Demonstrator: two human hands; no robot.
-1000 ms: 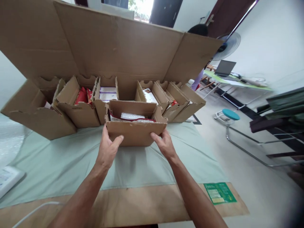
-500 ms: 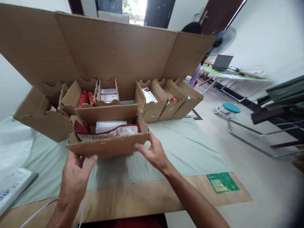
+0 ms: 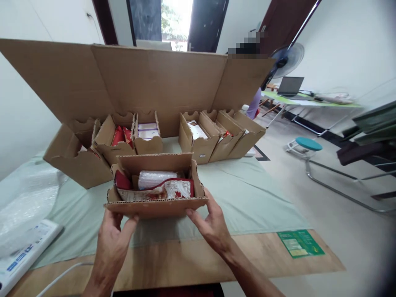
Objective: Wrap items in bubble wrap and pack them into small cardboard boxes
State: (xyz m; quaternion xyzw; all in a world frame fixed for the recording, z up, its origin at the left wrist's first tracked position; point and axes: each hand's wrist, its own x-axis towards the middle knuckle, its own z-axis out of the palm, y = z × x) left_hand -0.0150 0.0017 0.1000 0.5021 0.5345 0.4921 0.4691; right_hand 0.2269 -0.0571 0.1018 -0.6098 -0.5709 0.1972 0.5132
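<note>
Both hands hold a small open cardboard tray lifted above the table. My left hand grips its front left corner from below, thumb on the front wall. My right hand cups its front right corner. Inside the tray lie a bubble-wrapped roll and red-and-white packets. Behind it stands a row of similar cardboard trays with a gap in the middle, in front of a large unfolded cardboard sheet.
A pale green cloth covers the wooden table. Bubble wrap and a white box lie at the left, a green leaflet at the right edge. A teal stool, fan and laptop desk stand beyond.
The tray has been pulled out of the row toward me and lifted, first swinging left, then back to the centre. Both hands stayed on it.
</note>
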